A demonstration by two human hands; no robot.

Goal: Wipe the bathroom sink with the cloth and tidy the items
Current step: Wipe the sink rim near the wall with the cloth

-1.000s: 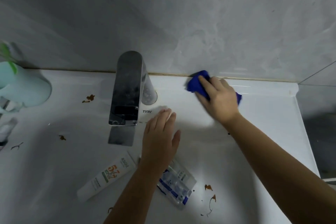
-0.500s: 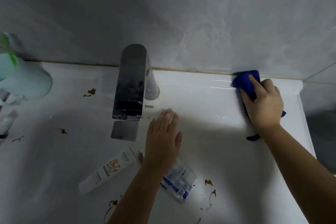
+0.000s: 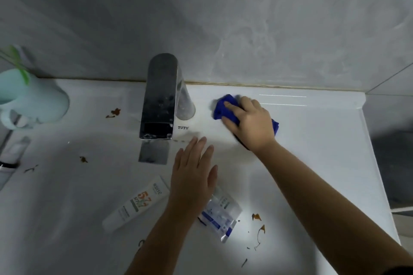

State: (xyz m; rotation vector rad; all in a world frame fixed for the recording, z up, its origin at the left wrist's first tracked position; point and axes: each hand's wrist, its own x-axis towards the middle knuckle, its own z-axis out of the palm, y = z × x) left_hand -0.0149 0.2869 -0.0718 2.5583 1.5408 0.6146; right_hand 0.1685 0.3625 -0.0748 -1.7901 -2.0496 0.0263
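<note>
My right hand (image 3: 250, 123) presses a blue cloth (image 3: 222, 108) flat on the white sink's (image 3: 324, 140) back ledge, just right of the chrome faucet (image 3: 159, 98). My left hand (image 3: 193, 174) lies open, palm down, on the basin's inner slope below the faucet, holding nothing. A white tube (image 3: 137, 203) with orange print lies in the basin left of that wrist. A clear blue-and-white sachet (image 3: 220, 214) lies partly under the left wrist.
Brown stains mark the ledge left of the faucet (image 3: 114, 113), the basin's left side (image 3: 83, 159) and its right side (image 3: 257, 219). A pale green mug (image 3: 29, 98) holding a toothbrush stands at far left. A grey wall rises behind; the sink's right edge drops off.
My right hand has slid the blue cloth leftward along the back ledge, from the right corner back toward the faucet. The left hand stays in place on the basin.
</note>
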